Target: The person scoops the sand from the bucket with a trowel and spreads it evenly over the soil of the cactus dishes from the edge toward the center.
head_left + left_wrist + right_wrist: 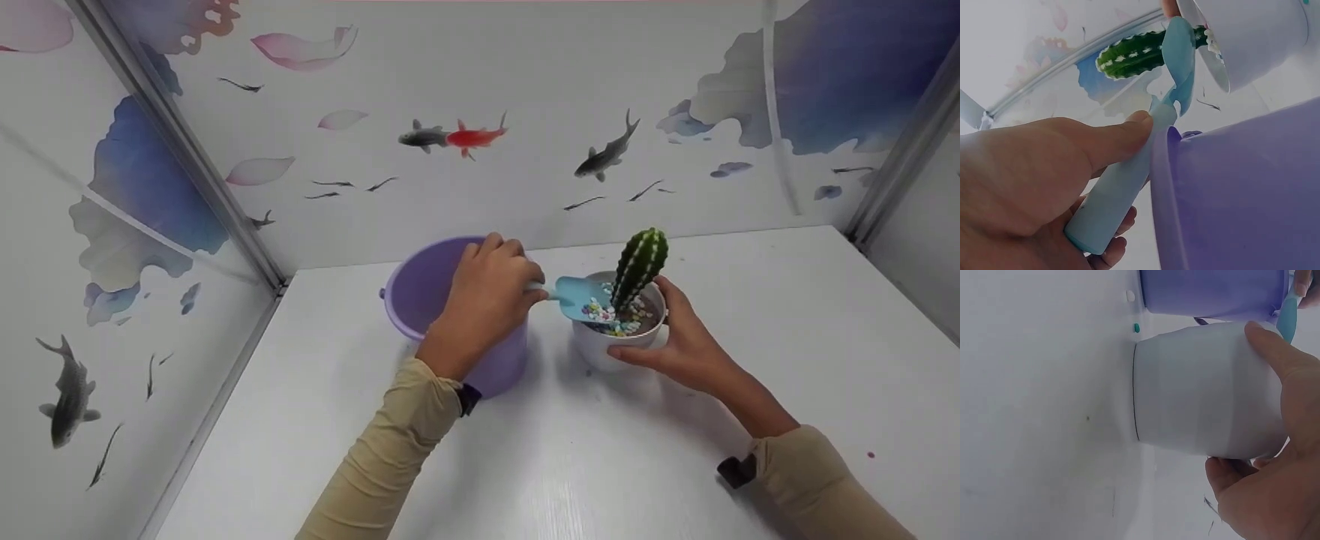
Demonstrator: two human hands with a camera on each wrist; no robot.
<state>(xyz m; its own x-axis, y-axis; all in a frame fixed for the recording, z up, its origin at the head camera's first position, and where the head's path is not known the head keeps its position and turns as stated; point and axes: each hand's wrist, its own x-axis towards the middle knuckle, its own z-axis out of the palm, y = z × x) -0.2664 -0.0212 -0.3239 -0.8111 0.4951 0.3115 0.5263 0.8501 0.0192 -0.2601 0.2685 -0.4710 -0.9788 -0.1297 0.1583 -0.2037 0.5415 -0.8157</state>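
Head: L hand grips blue scoop, blade over white pot w/ cactus, right of purple bucket on table; R hand holds pot's right side. L wrist: thumb & fingers round scoop's handle, nr bucket. R wrist: pot btwn thumb & fingers.

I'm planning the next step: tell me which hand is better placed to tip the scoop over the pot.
Left, probably: the left hand holds the scoop at the mouth of the pot. The right hand is busy gripping the pot's side.
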